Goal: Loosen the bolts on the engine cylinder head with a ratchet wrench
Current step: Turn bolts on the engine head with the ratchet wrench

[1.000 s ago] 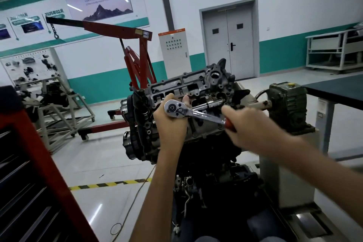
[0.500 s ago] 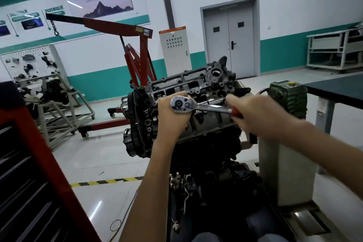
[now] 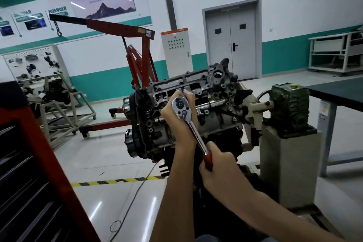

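Note:
The engine cylinder head (image 3: 212, 88), grey cast metal with dark openings and several bolts, sits tilted on a stand in the middle of the view. A chrome ratchet wrench (image 3: 189, 122) with a red handle stands on the head, its round head up at the left and its handle pointing down to the right. My left hand (image 3: 176, 118) cups the ratchet head from behind, fingers curled over the top. My right hand (image 3: 220, 171) grips the red handle. The socket and the bolt under the ratchet head are hidden by my left hand.
A green gearbox (image 3: 288, 108) on a grey pedestal (image 3: 286, 169) holds the engine at the right. A dark table (image 3: 341, 92) stands further right, a red tool cabinet (image 3: 29, 173) at the near left, a red engine crane (image 3: 137, 61) behind. A cable (image 3: 137, 188) lies across the floor.
My right hand has swung the wrench handle down from nearly level at the right to a steep slant towards me. My left hand has stayed on the ratchet head.

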